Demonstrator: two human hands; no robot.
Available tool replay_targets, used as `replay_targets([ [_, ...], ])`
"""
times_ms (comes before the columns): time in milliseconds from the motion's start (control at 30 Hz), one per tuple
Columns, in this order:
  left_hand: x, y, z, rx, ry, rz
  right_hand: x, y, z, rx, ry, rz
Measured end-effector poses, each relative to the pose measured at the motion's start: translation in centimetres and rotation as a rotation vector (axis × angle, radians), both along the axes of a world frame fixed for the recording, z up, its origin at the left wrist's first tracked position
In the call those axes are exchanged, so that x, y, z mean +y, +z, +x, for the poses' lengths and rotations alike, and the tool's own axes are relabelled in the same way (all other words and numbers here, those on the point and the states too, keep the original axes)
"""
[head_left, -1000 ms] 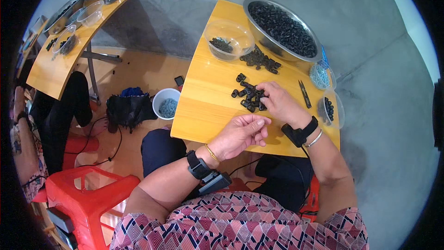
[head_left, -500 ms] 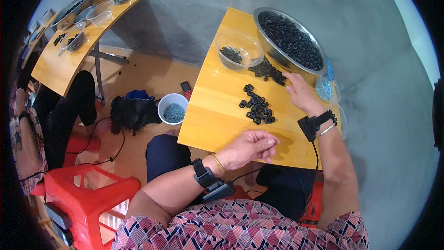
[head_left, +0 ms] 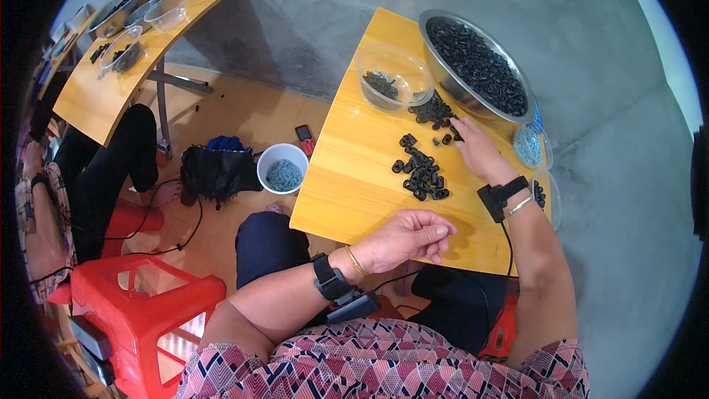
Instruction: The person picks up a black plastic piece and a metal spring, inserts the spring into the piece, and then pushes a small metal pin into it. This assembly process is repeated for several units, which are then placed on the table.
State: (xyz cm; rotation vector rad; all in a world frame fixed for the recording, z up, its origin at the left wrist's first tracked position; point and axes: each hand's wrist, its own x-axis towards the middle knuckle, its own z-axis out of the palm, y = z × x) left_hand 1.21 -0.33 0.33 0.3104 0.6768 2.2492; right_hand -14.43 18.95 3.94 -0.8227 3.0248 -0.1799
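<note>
My right hand (head_left: 481, 151) reaches over the yellow table with its fingers stretched out. Its fingertips touch the near edge of a pile of small black plastic pieces (head_left: 432, 108), where a few pieces lie loose. Closer to me is a second cluster of chunkier black pieces (head_left: 421, 170), clear of both hands. Above the table's near edge is my left hand (head_left: 410, 239), thumb pressed to curled fingers. Whatever it may hold is hidden. A clear plastic bowl (head_left: 410, 77) with some dark bits stands beside the far pile.
A big metal basin (head_left: 473, 103) full of black pieces stands at the far right. Clear tubs, one with light-blue bits (head_left: 527, 145), line the right edge. On the floor at left are a white bucket (head_left: 264, 170), a black bag (head_left: 218, 177) and a red stool (head_left: 151, 303). Another person sits left.
The view has shifted slightly. Under my right fingertips, a few black pieces have come away from the far pile toward me. My left hand keeps its curled pose.
</note>
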Motion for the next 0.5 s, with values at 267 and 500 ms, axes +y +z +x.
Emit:
replay_targets([
  [267,0.3,-0.4,-0.1,0.028,0.012,-0.004,0.1,1.2,3.8,-0.037,-0.006,0.010],
  [500,0.1,-0.1,-0.1,0.014,0.007,0.012,-1.1,3.0,4.7,0.007,0.086,-0.157],
])
